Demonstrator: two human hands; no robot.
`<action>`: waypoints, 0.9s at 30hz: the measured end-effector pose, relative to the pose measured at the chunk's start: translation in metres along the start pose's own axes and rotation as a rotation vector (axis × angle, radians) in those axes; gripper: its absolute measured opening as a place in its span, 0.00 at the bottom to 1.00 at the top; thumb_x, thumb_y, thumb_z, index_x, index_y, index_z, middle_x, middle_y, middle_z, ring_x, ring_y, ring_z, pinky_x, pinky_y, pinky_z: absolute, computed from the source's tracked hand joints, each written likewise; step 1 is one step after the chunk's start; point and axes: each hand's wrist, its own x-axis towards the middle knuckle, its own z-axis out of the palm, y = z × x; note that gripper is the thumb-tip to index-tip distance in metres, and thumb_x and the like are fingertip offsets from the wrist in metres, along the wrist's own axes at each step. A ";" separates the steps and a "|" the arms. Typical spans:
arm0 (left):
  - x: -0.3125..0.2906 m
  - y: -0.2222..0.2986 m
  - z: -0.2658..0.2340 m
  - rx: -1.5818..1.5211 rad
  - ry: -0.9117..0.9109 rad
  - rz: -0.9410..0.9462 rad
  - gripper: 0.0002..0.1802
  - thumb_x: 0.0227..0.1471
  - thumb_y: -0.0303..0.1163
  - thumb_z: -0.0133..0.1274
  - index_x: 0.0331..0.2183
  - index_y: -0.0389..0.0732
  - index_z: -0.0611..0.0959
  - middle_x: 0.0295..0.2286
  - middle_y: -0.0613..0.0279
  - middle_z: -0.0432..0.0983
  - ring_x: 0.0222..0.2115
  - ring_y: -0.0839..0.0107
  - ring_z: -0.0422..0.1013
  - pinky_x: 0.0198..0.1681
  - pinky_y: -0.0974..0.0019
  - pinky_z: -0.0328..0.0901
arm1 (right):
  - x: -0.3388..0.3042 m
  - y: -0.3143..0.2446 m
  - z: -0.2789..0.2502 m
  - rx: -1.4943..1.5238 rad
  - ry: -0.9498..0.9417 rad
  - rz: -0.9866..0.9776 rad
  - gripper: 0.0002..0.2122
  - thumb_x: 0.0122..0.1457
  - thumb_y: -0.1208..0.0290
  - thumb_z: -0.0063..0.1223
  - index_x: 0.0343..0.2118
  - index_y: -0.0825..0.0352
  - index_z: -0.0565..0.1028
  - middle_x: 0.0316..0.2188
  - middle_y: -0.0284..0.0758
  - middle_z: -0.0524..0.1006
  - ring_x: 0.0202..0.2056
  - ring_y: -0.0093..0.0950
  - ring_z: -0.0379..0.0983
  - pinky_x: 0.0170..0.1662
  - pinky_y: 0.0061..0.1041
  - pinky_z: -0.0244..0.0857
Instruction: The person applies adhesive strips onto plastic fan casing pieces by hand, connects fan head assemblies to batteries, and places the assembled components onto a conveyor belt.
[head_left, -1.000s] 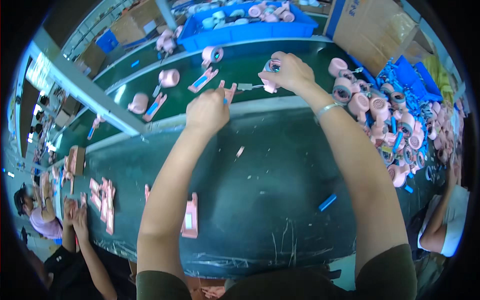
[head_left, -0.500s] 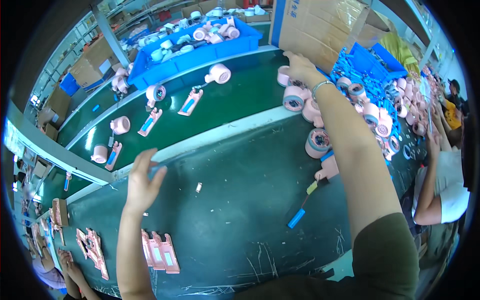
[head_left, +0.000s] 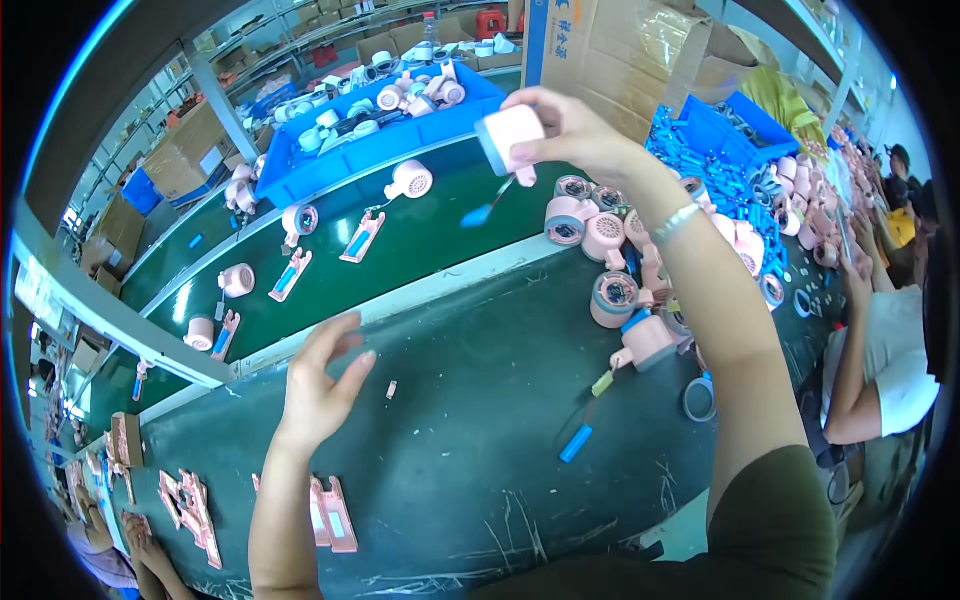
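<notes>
My right hand (head_left: pixel 580 135) is closed round a pink fan head (head_left: pixel 516 132) with a grey rim, held in the air above the green conveyor belt. From it a blue battery (head_left: pixel 477 216) dangles on a wire, slightly blurred. My left hand (head_left: pixel 322 390) hovers empty over the dark table, thumb and fingers apart. Beside my left forearm lie pink handle shells (head_left: pixel 335 522) with pale strips. A heap of pink fan heads (head_left: pixel 604 238) sits below my right forearm; out of one, a wired blue battery (head_left: pixel 576 443) trails onto the table.
Pink fan heads and handle pieces (head_left: pixel 362 237) sit spaced along the conveyor belt (head_left: pixel 440 220). A blue bin (head_left: pixel 400 130) of parts stands behind it. Cardboard (head_left: pixel 600 60) rises at the back, beside piled blue batteries (head_left: pixel 680 150). Other people work at both sides.
My right hand has come back leftward from the far side of the heap, now with a fan head lifted in it. My left hand has shifted a little right and remains empty.
</notes>
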 end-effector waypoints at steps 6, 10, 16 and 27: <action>0.005 0.073 0.020 -0.214 0.197 0.395 0.38 0.43 0.36 0.59 0.53 0.34 0.60 0.44 0.53 0.68 0.46 0.61 0.66 0.52 0.64 0.55 | -0.072 -0.075 0.067 0.550 -0.013 -0.158 0.34 0.46 0.56 0.60 0.51 0.71 0.59 0.46 0.38 0.67 0.48 0.29 0.65 0.50 0.31 0.62; -0.051 0.096 0.064 -1.236 -0.392 -0.297 0.27 0.50 0.42 0.52 0.45 0.31 0.69 0.32 0.49 0.74 0.32 0.63 0.73 0.38 0.63 0.67 | -0.126 -0.071 0.111 0.911 -0.048 -0.166 0.29 0.48 0.62 0.59 0.50 0.69 0.61 0.45 0.37 0.68 0.47 0.27 0.66 0.49 0.30 0.62; -0.114 0.114 0.084 -1.114 -0.066 -0.197 0.13 0.49 0.20 0.51 0.39 0.30 0.71 0.29 0.55 0.75 0.31 0.69 0.73 0.35 0.69 0.69 | -0.188 -0.062 0.129 0.980 -0.050 -0.051 0.34 0.43 0.58 0.63 0.50 0.69 0.60 0.44 0.38 0.68 0.46 0.28 0.67 0.47 0.30 0.65; -0.138 0.103 0.087 -0.518 0.068 0.077 0.12 0.45 0.16 0.53 0.35 0.31 0.74 0.30 0.54 0.73 0.26 0.71 0.74 0.30 0.72 0.70 | -0.212 -0.057 0.146 1.109 0.009 0.029 0.37 0.40 0.57 0.65 0.51 0.68 0.59 0.44 0.39 0.68 0.46 0.30 0.68 0.47 0.31 0.64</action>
